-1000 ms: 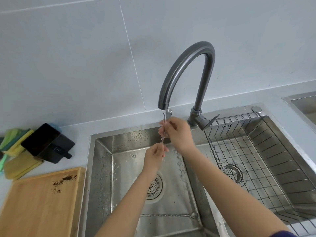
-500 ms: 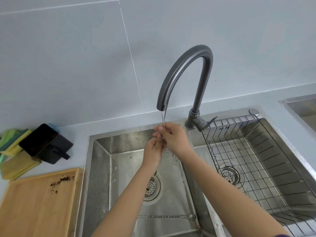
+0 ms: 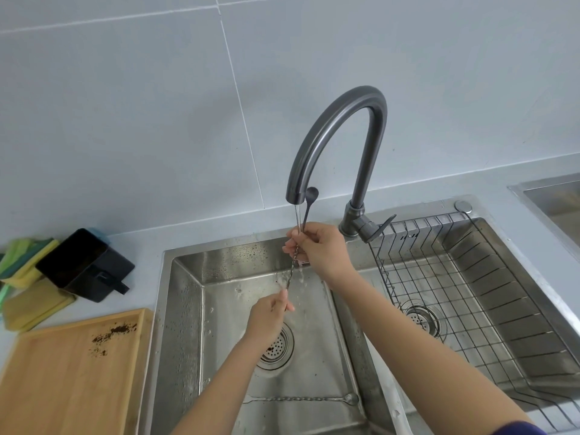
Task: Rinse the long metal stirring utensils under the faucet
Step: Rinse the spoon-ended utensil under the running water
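Note:
A long twisted metal stirring spoon stands nearly upright under the thin stream from the dark curved faucet. Its small bowl pokes up beside the spout. My right hand grips the upper shaft just below the bowl. My left hand pinches the lower end of the same shaft over the drain. Water runs down the stem between the two hands. A second twisted stirring spoon lies flat on the bottom of the left sink basin, near the front.
A wire rack fills the right basin. The faucet lever points right. On the left counter lie a wooden tray with brown crumbs, a black container on its side and yellow-green sponges.
My left hand has slid down the shaft from beside the right hand toward the drain. The spoon bowl now shows above my right hand.

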